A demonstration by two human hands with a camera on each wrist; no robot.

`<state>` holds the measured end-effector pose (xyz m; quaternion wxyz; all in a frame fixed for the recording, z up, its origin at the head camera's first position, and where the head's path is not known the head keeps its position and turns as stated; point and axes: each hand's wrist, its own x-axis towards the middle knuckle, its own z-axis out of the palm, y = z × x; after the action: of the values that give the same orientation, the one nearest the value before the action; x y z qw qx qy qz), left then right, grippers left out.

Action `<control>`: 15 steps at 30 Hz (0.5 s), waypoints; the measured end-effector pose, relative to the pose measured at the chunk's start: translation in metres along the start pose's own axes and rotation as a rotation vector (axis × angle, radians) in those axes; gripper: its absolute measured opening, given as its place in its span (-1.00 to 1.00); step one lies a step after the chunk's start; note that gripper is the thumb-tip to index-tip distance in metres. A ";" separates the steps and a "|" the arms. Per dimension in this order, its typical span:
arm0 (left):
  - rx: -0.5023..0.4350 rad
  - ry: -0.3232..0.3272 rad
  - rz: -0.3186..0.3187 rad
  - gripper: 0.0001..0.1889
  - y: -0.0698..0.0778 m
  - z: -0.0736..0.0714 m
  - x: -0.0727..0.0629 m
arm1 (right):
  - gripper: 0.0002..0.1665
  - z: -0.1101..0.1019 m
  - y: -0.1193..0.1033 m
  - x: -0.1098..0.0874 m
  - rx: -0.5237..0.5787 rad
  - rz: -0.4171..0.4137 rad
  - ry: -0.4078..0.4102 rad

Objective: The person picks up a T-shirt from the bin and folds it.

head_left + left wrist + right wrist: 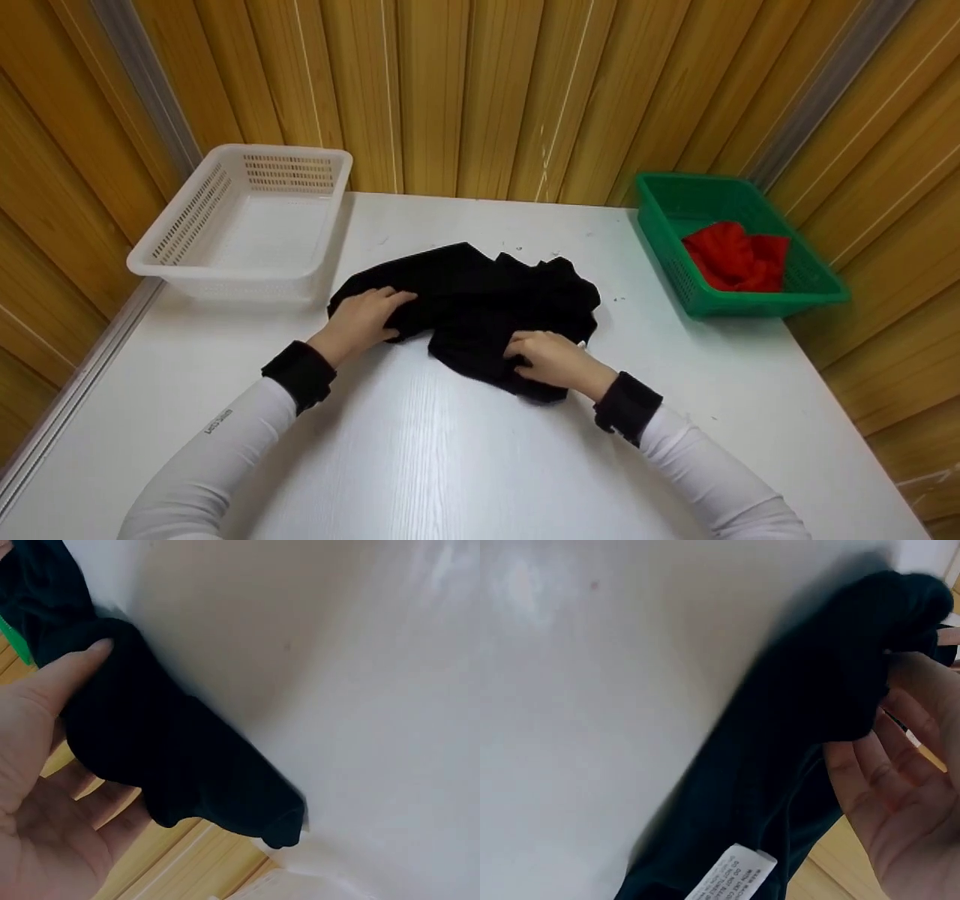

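A black garment [465, 281] lies crumpled in the middle of the white table, two narrower parts of it reaching toward the left and the front. Its left end is held by my left hand [364, 319]; in the left wrist view the thumb lies on the cloth [150, 720] and the fingers pass behind it. My right hand [551, 356] pinches the garment's front right part with bent fingers. A white care label [739, 874] with print shows on the fabric in the right wrist view. Some fingertips are hidden by the cloth.
A white plastic basket [236, 281] stands at the back left with nothing in it. At the back right is a green basket [750, 304] holding a red cloth [739, 259]. Yellow wood-look panels [495, 97] wall the table [420, 450] at the back and sides.
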<state>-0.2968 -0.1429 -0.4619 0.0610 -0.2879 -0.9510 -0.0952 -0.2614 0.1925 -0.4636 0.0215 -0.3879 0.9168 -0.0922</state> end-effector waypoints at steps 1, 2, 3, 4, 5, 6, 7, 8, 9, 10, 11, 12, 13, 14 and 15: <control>0.000 0.006 -0.001 -0.39 0.000 0.000 0.001 | -0.74 -0.001 0.002 0.000 -0.004 -0.005 -0.001; -0.001 0.015 0.003 -0.43 -0.001 0.000 0.002 | -0.74 -0.003 0.005 0.000 -0.008 -0.008 0.001; -0.002 0.025 0.006 -0.47 -0.001 -0.001 0.003 | -0.75 -0.005 0.008 -0.001 -0.010 -0.007 0.006; -0.006 0.038 0.010 -0.51 -0.002 -0.001 0.003 | -0.76 -0.007 0.012 -0.002 -0.013 0.001 0.014; -0.009 0.053 0.015 -0.54 -0.002 -0.003 0.003 | -0.77 -0.010 0.016 -0.004 -0.012 0.013 0.024; -0.015 0.072 0.022 -0.57 -0.003 -0.004 0.002 | -0.78 -0.013 0.021 -0.007 -0.011 0.024 0.037; -0.025 0.091 0.027 -0.58 -0.004 -0.006 0.000 | -0.79 -0.017 0.027 -0.011 -0.004 0.036 0.051; -0.039 0.110 0.030 -0.59 -0.005 -0.008 -0.002 | -0.80 -0.021 0.033 -0.015 0.002 0.047 0.068; -0.055 0.127 0.030 -0.60 -0.005 -0.011 -0.004 | -0.81 -0.026 0.038 -0.021 0.007 0.063 0.084; -0.071 0.142 0.030 -0.61 -0.006 -0.013 -0.006 | -0.81 -0.031 0.044 -0.026 0.012 0.080 0.095; -0.089 0.154 0.027 -0.61 -0.006 -0.016 -0.008 | -0.81 -0.036 0.049 -0.032 0.018 0.095 0.103; -0.106 0.164 0.025 -0.62 -0.005 -0.018 -0.011 | -0.81 -0.041 0.055 -0.038 0.021 0.111 0.109; -0.122 0.167 0.021 -0.63 -0.005 -0.021 -0.013 | -0.81 -0.045 0.059 -0.044 0.027 0.134 0.110; -0.133 0.166 0.020 -0.64 -0.004 -0.023 -0.015 | -0.80 -0.050 0.064 -0.049 0.030 0.154 0.113; -0.141 0.158 0.016 -0.66 -0.002 -0.024 -0.018 | -0.80 -0.053 0.068 -0.054 0.030 0.176 0.115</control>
<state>-0.2819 -0.1593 -0.4416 0.1162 -0.2907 -0.9317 -0.1841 -0.2778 0.2862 -0.4256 -0.0171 -0.2995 0.9456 -0.1257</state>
